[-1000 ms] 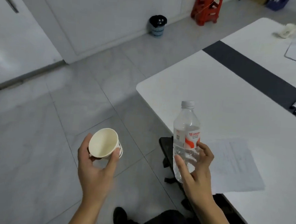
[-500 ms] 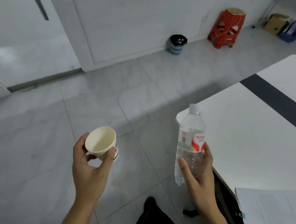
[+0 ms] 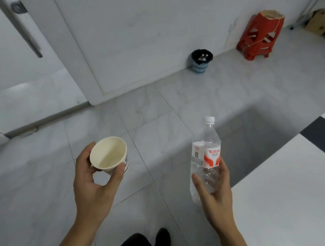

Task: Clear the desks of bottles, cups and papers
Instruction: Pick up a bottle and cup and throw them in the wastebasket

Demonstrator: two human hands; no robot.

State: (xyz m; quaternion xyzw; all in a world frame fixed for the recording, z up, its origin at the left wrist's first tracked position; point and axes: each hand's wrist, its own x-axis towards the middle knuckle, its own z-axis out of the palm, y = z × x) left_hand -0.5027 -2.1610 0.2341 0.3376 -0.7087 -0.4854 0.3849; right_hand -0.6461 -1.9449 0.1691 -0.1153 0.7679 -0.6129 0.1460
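My left hand (image 3: 95, 187) holds a white paper cup (image 3: 109, 154), tilted so its empty inside faces me. My right hand (image 3: 214, 198) grips the lower half of a clear plastic water bottle (image 3: 205, 152) with a white cap and a red-and-white label, held upright. Both are carried over the grey tiled floor, left of the white desk (image 3: 286, 197). A small blue waste bin (image 3: 201, 62) with a black liner stands against the far wall, ahead of me, with a few items inside it.
A stack of red plastic stools (image 3: 260, 35) stands right of the bin. A cardboard box (image 3: 320, 21) and blue files sit at the far right corner. A white door (image 3: 25, 44) lies to the left. My dark shoes (image 3: 162, 238) show at the bottom.
The view has turned left and away from the desk; the paper and chair have left the frame. The bin and stools now look nearer. Both hands keep their hold on cup and bottle.
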